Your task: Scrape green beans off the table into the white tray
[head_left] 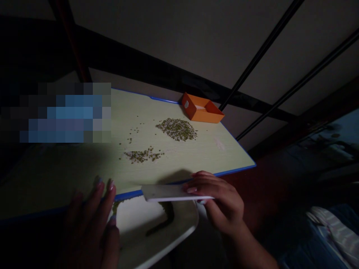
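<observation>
My right hand (221, 200) grips a thin white flat piece (164, 192), thumb below and fingers on top, above the near table edge. Under it is a white tray (179, 237) with rounded corners, partly below table level, with dark green matter along parts of its inside. At the tray's left side my left hand (94, 220) has its fingers stretched out over the table edge. Whether it touches the tray I cannot tell. Small green seeds or grains lie on the table in a larger pile (178, 129) and a smaller scattered pile (143, 155).
The pale table (224, 158) has a blue edge. An orange open box (206, 116) stands at its far right corner. A pale powdery smear (219, 144) shows near the right edge. Striped cloth (333, 224) lies at lower right. A blurred-out patch covers the left.
</observation>
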A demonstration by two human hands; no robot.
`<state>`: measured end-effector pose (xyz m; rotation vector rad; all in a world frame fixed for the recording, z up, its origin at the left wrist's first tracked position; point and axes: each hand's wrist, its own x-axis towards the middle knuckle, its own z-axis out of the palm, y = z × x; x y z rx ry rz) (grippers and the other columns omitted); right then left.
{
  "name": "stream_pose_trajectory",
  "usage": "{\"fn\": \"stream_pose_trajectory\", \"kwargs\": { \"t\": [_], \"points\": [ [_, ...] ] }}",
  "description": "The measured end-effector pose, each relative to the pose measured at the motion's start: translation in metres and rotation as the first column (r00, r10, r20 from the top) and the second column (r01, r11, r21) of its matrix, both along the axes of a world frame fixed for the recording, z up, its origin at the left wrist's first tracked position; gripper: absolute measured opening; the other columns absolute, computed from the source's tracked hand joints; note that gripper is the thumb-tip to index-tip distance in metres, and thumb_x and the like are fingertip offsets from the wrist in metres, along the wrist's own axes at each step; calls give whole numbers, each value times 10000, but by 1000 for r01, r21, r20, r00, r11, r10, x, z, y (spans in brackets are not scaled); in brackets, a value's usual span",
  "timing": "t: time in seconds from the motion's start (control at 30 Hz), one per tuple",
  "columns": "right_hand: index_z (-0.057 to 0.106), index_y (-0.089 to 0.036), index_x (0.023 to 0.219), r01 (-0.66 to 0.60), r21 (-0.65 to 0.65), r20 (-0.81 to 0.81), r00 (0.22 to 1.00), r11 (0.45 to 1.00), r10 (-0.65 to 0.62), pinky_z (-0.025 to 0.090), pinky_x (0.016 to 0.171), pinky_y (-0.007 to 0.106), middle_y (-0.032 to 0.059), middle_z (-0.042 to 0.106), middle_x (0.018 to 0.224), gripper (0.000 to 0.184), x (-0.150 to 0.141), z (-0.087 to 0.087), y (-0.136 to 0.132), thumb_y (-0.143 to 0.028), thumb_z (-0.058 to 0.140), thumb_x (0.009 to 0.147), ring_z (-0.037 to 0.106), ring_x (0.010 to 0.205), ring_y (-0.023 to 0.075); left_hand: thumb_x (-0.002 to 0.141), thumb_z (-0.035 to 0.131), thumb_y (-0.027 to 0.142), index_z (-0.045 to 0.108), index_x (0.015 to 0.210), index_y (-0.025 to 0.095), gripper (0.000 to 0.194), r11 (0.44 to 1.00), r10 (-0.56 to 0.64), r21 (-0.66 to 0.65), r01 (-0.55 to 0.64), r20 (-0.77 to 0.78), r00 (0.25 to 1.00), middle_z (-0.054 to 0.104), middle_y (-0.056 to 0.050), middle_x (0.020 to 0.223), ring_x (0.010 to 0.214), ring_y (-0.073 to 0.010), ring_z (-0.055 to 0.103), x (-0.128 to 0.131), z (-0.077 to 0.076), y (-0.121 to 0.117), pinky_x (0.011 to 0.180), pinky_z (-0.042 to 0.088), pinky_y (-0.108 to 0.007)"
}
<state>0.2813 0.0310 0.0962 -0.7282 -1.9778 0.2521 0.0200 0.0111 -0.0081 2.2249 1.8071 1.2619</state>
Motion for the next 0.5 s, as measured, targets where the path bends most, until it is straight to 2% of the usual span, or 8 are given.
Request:
{"fn": "stream_pose_trajectory", "kwargs": {
  "t": [0.17,0.33,0.5],
  "points": [
    [657,-240,1219,-17,35,99,995,999,14,629,862,401,59,819,972,291,4,11,-9,-181,485,992,786,910,197,864,430,238,226,1505,412,695,1000,-5,30,5,-7,1000,260,134,1658,1576,-233,120,2,3,1,1329,202,-547],
    [670,-236,1182,63,60,76,995,996,-67,629,873,398,60,818,977,267,9,10,-9,-170,506,981,784,916,203,852,437,235,204,1506,432,722,1000,22,-9,-22,1,1000,265,117,1658,1574,-259,135,2,6,0,1323,188,-602],
    [664,-220,1139,127,112,80,987,986,-137,626,870,390,61,815,977,275,8,10,-2,-96,535,930,782,896,197,840,445,216,221,1511,383,727,993,-47,110,53,-58,997,195,155,1668,1571,-172,115,-3,3,7,1345,123,-440]
  ]
}}
